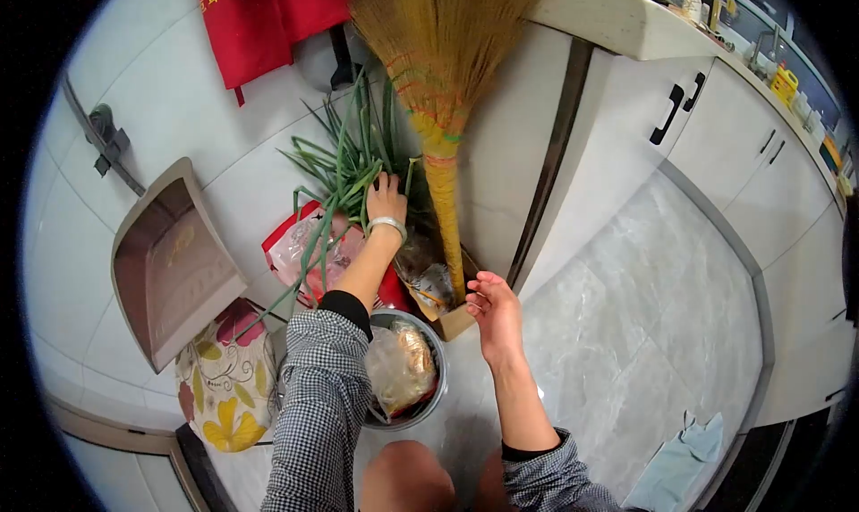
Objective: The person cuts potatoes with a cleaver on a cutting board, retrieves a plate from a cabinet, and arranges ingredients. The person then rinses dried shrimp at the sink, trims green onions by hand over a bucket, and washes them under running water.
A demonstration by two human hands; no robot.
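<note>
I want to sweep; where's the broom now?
In the head view, the broom is bristles-up at upper centre, just right of the scallions and left of the white cabinet.

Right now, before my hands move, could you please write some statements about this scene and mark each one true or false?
1. The left hand is at the green onions. True.
2. The right hand holds a plastic bag. False: no object shows in it.
3. The broom stands with its bristles down. False: they point up.
4. A plastic bag is inside the bucket. True.
5. The bracelet is on the right wrist. False: it is on the left one.
</note>
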